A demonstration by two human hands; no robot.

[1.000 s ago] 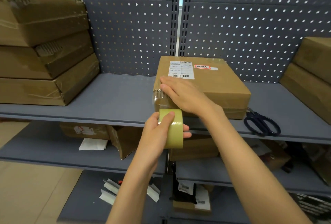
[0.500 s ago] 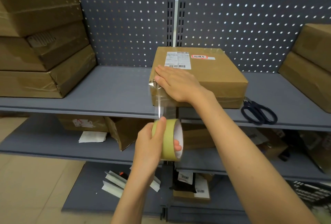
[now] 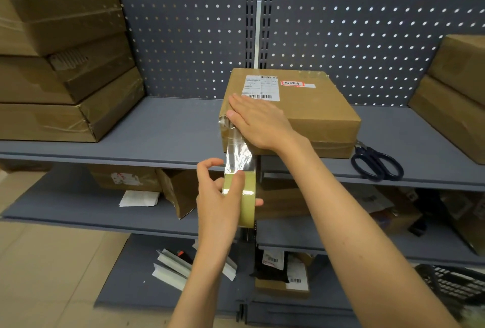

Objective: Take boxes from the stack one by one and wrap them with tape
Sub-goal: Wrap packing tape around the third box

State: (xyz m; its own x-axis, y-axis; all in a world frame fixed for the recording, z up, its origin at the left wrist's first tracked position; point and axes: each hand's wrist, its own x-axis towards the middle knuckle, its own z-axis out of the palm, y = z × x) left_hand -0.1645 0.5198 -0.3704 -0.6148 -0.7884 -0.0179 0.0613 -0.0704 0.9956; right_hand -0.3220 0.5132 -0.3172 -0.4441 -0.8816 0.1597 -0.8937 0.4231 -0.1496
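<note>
Grey pegboard shelving [image 3: 170, 131] fills the view, and on its upper shelf the right hand [image 3: 258, 123] lies flat, fingers straight, pressing the near left corner of the box [image 3: 309, 107], over the end of a clear tape strip [image 3: 237, 152]. Below the shelf edge the left hand [image 3: 219, 201] grips the tape roll [image 3: 245, 196], thumb on its rim, the strip running taut up to the box. Scissors [image 3: 378, 163] lie just right of the box; stacked boxes [image 3: 63, 65] sit far left, more boxes [image 3: 456, 96] at far right.
</note>
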